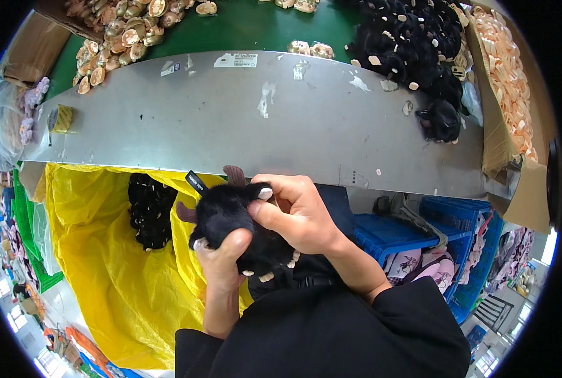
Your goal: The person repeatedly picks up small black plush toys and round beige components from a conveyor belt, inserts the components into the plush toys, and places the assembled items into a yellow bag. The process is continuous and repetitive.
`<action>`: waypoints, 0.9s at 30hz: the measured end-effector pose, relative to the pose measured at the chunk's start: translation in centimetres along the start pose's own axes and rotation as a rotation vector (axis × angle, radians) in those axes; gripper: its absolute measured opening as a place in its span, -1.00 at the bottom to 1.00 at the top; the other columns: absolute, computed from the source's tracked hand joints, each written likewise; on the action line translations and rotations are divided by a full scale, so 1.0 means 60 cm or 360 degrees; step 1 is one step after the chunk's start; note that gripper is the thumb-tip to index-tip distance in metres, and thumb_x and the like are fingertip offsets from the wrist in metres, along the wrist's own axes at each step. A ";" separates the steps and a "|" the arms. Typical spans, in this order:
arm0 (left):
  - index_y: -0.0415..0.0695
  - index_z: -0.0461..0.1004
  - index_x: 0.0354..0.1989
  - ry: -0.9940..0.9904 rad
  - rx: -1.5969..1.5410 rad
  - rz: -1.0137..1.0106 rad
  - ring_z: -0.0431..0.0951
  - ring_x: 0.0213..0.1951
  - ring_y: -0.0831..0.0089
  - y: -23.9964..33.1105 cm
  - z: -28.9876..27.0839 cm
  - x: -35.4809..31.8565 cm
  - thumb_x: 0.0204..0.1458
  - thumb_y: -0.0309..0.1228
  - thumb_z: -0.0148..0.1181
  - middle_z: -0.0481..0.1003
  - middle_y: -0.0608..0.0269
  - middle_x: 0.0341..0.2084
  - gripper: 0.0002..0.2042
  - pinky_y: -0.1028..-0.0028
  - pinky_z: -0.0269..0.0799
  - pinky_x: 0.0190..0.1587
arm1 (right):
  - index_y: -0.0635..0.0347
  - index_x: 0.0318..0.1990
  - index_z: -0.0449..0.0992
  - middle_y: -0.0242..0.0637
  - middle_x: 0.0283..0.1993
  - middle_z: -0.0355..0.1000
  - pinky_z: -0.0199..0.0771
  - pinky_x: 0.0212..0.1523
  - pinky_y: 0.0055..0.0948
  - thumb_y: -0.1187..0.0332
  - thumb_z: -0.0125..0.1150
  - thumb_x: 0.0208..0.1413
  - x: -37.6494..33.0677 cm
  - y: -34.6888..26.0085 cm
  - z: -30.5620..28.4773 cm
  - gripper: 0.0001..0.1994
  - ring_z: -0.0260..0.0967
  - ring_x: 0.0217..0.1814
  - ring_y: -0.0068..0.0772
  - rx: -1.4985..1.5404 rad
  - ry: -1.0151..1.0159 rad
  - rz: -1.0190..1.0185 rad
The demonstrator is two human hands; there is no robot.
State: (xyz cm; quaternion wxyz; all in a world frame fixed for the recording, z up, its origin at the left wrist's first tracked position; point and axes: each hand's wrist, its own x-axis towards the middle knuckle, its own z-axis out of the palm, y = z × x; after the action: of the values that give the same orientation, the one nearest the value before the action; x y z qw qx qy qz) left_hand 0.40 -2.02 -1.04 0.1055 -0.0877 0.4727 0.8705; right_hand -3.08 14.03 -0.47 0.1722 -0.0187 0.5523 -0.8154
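Note:
Both my hands hold a black plush toy point(221, 217) in front of my body, just off the near edge of the metal table. Brown ear-like flaps and a black fabric tag stick out from it, and pale claw-like bits show along its lower side. My left hand point(224, 258) grips it from below, thumb pressed on the fur. Thumb and fingers of my right hand point(300, 214) pinch its upper right part, beside a small white tip. The toy hides some of my left fingers.
A yellow plastic bag point(117, 283) with black plush inside hangs open at left. The metal table point(218, 120) carries a tape roll point(60, 118). Black plush toys point(407, 50) heap at far right, beside a cardboard box point(495, 126) of peach pieces. Blue crates point(394, 233) stand lower right.

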 end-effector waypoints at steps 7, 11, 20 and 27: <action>-0.32 0.37 0.19 0.0193 -0.0232 -0.0081 0.53 0.09 0.24 0.004 -0.005 -0.010 -0.02 -0.36 0.46 0.49 0.06 0.08 -0.40 0.29 0.45 0.20 | 0.33 -0.21 0.48 -0.59 -0.40 0.27 0.12 -0.48 -0.68 0.56 0.14 0.20 -0.004 -0.008 0.001 -0.95 0.10 -0.42 -0.85 -0.0009 -0.0015 -0.0015; -0.27 0.29 0.27 0.0090 -0.0296 -0.0145 0.51 0.12 0.21 -0.019 -0.034 -0.016 0.09 -0.19 0.35 0.46 0.04 0.11 -0.36 0.26 0.42 0.24 | 0.33 -0.21 0.48 -0.60 -0.42 0.26 0.12 -0.47 -0.68 0.59 0.13 0.19 -0.005 -0.004 -0.004 -0.94 0.10 -0.42 -0.85 -0.0035 -0.0051 -0.0050; -0.32 0.34 0.23 0.0117 0.0114 -0.0093 0.54 0.06 0.30 0.004 -0.053 -0.004 0.25 -0.28 0.23 0.51 0.11 0.06 -0.52 0.35 0.44 0.19 | 0.30 -0.32 0.45 -0.57 -0.44 0.25 0.14 -0.45 -0.65 0.56 0.13 0.17 0.006 -0.016 -0.018 -0.97 0.11 -0.41 -0.80 0.0011 -0.0084 0.0077; -0.21 0.27 0.32 0.0042 -0.0132 -0.0063 0.52 0.13 0.24 -0.024 -0.076 -0.011 0.41 -0.05 -0.18 0.46 0.08 0.17 -0.48 0.25 0.44 0.23 | 0.37 -0.27 0.50 -0.53 -0.45 0.35 0.25 -0.47 -0.62 0.46 0.15 0.19 0.015 -0.010 -0.014 -0.88 0.20 -0.43 -0.77 0.0018 -0.0144 0.0011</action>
State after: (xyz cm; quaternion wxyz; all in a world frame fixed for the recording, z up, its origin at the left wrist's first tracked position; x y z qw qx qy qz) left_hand 1.66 -5.14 -4.51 0.1126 -0.1128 0.4358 0.8858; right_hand -4.26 14.74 -0.40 0.1998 -0.0528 0.5393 -0.8164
